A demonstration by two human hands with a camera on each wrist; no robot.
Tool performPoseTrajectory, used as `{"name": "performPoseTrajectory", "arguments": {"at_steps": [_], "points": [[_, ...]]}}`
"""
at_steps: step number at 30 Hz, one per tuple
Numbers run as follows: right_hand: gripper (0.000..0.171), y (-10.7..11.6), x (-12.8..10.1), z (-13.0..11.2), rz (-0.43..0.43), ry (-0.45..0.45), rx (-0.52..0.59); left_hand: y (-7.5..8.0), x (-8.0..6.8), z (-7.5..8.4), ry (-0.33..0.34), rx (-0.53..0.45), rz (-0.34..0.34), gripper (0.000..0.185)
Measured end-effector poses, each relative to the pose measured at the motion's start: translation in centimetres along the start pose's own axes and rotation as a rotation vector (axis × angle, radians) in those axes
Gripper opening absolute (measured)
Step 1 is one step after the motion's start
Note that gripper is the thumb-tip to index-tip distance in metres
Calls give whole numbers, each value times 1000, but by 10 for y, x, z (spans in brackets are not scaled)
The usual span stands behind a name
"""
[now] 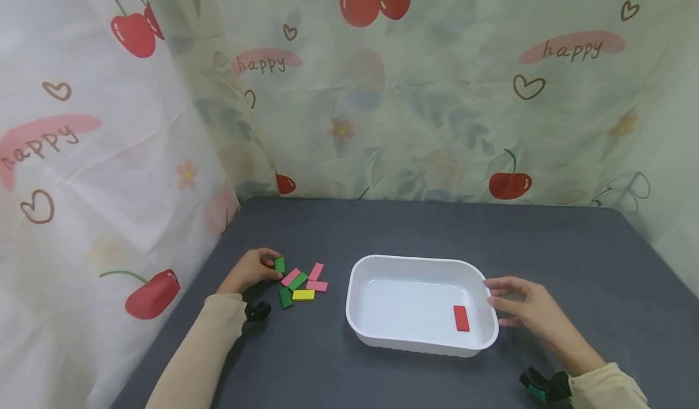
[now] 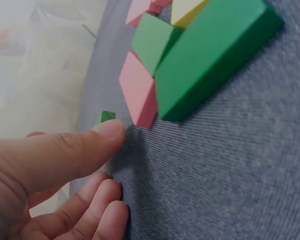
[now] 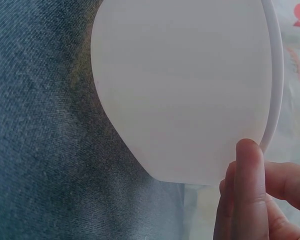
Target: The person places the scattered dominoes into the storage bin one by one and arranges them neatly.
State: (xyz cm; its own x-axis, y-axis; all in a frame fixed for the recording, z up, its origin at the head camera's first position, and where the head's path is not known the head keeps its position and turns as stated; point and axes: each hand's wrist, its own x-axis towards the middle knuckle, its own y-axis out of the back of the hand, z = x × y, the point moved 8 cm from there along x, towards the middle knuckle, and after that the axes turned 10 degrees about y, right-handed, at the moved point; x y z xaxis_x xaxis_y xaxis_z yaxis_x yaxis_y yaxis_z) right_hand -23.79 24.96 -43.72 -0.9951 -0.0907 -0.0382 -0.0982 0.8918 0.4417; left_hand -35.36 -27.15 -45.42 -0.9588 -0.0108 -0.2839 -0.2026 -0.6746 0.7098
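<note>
Head view shows the left hand (image 1: 250, 269) curled at the left end of a cluster of small coloured blocks, its fingertips pinching a green block (image 1: 280, 265) that stands on the grey table (image 1: 573, 251); the left wrist view shows the thumb (image 2: 85, 145) pressed toward a small green corner (image 2: 106, 117) of that block, with the other fingers curled below. Just right of the pinched block lie two pink blocks (image 1: 315, 272), a second green one (image 1: 297, 281), a yellow block (image 1: 303, 295) and a darker green block (image 1: 286, 298), some touching each other. All of these sit to the left of the white tray (image 1: 360, 275), near it but apart from its rim. The right hand (image 1: 526, 309) rests at the tray's right edge with fingers straight and spread, the fingertips touching the rim; the right wrist view shows the fingers (image 3: 250, 190) laid against the tray's outer wall, gripping nothing. Inside the tray, near its right wall, lies a single red block (image 1: 461, 318). Behind the tray and to its left hangs a curtain (image 1: 437, 93) printed with cherries, hearts and the word "happy" on pink patches, readable in at least three places
</note>
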Motion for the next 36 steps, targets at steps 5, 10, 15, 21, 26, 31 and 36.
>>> {"name": "performPoseTrajectory", "arguments": {"at_steps": [5,10,15,21,26,31,36], "points": [[56,0,0,0,-3,15,1,3,1,0,30,-33,19,49],[57,-1,0,0,-4,14,-7,7,-3,1,37,-75,53,50],[57,-1,0,1,-1,10,-18,8,-8,4,42,-117,61,51],[58,-1,0,0,-3,0,-13,5,-16,19,47,-160,53,51],[59,-1,0,1,-6,-8,-9,0,-27,40,27,-207,22,51],[60,-1,1,1,-7,-8,-5,-7,-40,65,-23,-250,-22,51],[60,-1,1,1,-13,-1,-2,-15,-49,87,-56,-279,-48,52]]}}
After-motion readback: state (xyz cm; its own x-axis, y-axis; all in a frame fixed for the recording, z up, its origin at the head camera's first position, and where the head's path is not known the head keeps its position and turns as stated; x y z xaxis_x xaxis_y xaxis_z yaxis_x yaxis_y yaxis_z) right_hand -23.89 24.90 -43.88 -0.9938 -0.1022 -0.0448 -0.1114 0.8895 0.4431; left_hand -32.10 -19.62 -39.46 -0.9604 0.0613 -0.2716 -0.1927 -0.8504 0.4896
